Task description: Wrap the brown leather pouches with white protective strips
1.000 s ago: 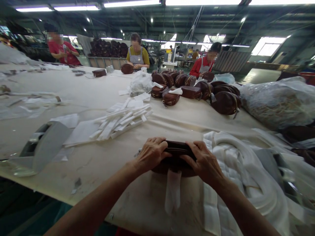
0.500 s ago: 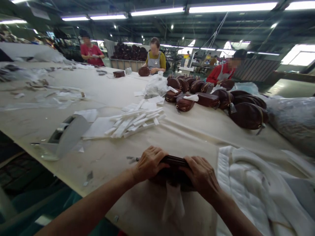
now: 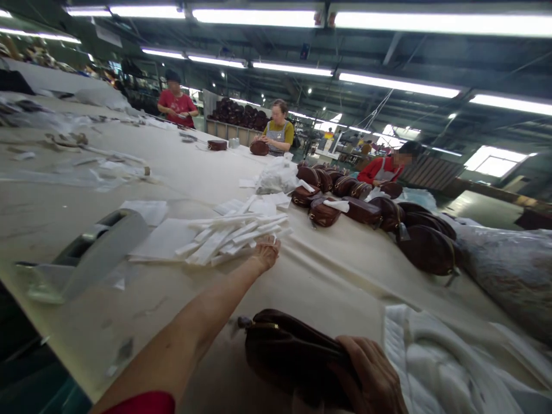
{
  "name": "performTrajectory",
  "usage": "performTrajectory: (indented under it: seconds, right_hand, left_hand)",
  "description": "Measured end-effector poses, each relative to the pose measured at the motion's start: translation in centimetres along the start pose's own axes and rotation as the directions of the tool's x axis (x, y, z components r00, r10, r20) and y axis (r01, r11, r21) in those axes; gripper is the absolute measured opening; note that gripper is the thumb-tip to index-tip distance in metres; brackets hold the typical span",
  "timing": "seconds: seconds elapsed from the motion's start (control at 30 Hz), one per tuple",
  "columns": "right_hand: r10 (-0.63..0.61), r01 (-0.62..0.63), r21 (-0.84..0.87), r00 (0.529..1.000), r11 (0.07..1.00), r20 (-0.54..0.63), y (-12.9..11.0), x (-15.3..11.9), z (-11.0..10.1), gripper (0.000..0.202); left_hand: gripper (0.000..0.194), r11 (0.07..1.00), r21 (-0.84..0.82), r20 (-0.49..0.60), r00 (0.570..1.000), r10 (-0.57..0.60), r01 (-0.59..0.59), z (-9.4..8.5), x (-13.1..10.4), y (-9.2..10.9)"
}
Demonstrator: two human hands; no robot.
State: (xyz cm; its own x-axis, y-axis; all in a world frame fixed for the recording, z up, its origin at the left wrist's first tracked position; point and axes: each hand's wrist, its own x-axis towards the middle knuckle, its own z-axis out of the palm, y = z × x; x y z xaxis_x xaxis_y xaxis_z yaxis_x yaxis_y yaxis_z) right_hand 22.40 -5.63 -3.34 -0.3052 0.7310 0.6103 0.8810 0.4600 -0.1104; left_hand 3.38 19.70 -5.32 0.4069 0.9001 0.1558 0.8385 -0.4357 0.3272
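A rounded, dark-brown leather bag (image 3: 297,362) is at the near side of a creased, cream worktop (image 3: 319,287), the right hand (image 3: 373,374) gripping its right end. The left hand (image 3: 267,252) is at flat white strips (image 3: 228,233), its hold unclear. Long, bright tube lights (image 3: 259,18) line the dark ceiling (image 3: 353,52).

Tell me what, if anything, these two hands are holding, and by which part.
The right hand holds a dark brown bag by its right-hand end. The left hand is at the white strips; whether it grips one cannot be told.
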Motion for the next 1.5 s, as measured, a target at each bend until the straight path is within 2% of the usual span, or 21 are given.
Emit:
performTrajectory:
  seconds: [0.1,0.17,0.23,0.33,0.43,0.57,0.63,0.7,0.77,0.87,0.93,1.03,1.17,1.27,1.33,1.5]
  right_hand:
    - [-0.007,0.007,-0.006,1.0,1.0,-0.007,0.2,-0.1,0.1,0.018]
    - [-0.01,0.01,-0.015,1.0,1.0,0.005,0.2,-0.1,0.1,0.018]
    - [-0.005,0.005,-0.02,1.0,1.0,0.011,0.1,-0.1,0.2,0.019]
    - [0.012,-0.012,-0.018,1.0,1.0,0.001,-0.1,-0.1,0.2,0.02]
    - [0.029,-0.029,-0.009,1.0,1.0,0.011,-0.4,-0.1,0.2,0.02]
    - [0.12,-0.119,0.019,0.991,0.993,-0.052,-0.7,-0.3,0.2,0.028]
    - [0.216,-0.208,0.073,0.968,0.975,-0.127,-0.9,-0.4,0.4,0.044]
    - [0.332,-0.307,0.149,0.922,0.94,-0.201,-1.1,-0.5,0.6,0.065]
    - [0.437,-0.389,0.221,0.867,0.894,-0.242,-1.4,-0.6,0.8,0.083]
    - [0.521,-0.45,0.293,0.819,0.844,-0.241,-1.9,-0.6,1.0,0.093]
    - [0.524,-0.453,0.291,0.816,0.842,-0.246,-2.1,-0.6,1.0,0.094]
    - [0.468,-0.419,0.216,0.832,0.882,-0.297,-2.1,-0.5,0.8,0.09]
    - [0.35,-0.316,0.157,0.888,0.936,-0.298,-1.7,-0.6,0.6,0.057]
    - [0.306,-0.267,0.163,0.901,0.95,-0.306,-1.7,-0.9,0.6,0.038]
    - [0.296,-0.254,0.168,0.902,0.952,-0.314,-1.7,-1.0,0.6,0.036]
    - [0.256,-0.216,0.161,0.919,0.963,-0.298,-1.7,-1.2,0.6,0.036]
  left_hand:
    - [0.033,1.0,-0.022,-0.024,1.0,-0.005,0.005,1.1,1.4,-0.8]
    - [0.031,0.998,-0.068,-0.041,0.999,-0.017,0.014,1.1,1.6,-1.4]
    - [0.03,0.991,-0.129,-0.072,0.996,-0.055,0.045,0.4,1.3,-2.0]
    - [0.027,0.959,-0.251,-0.153,0.973,-0.173,0.131,-1.9,0.0,-3.0]
    - [0.026,0.892,-0.421,-0.205,0.94,-0.272,0.166,-5.3,-2.8,-3.2]
    - [0.034,0.779,-0.625,-0.176,0.963,-0.206,0.053,-8.9,-8.4,-0.9]
    - [0.034,0.632,-0.775,-0.114,0.985,-0.126,-0.009,-9.5,-11.1,1.0]
    - [0.032,0.482,-0.876,-0.047,0.997,-0.055,-0.015,-9.6,-13.1,2.5]
    - [0.031,0.435,-0.9,0.008,1.0,-0.019,0.016,-9.4,-14.4,3.5]
    - [0.031,0.473,-0.88,0.057,0.998,-0.002,0.051,-9.1,-15.1,3.7]
    - [0.031,0.509,-0.859,0.073,0.997,0.022,0.052,-9.1,-15.1,3.3]
    - [0.029,0.609,-0.793,0.058,0.995,0.086,-0.006,-9.1,-14.7,2.8]
    - [0.024,0.683,-0.727,0.011,0.993,0.115,-0.071,-9.0,-14.1,2.5]
    - [0.019,0.723,-0.672,-0.059,0.985,0.162,-0.159,-8.9,-14.0,2.6]
    - [0.018,0.763,-0.58,-0.14,0.958,0.25,-0.285,-8.7,-14.2,2.7]
    - [0.02,0.779,-0.316,-0.259,0.84,0.478,-0.541,-8.3,-15.3,2.1]
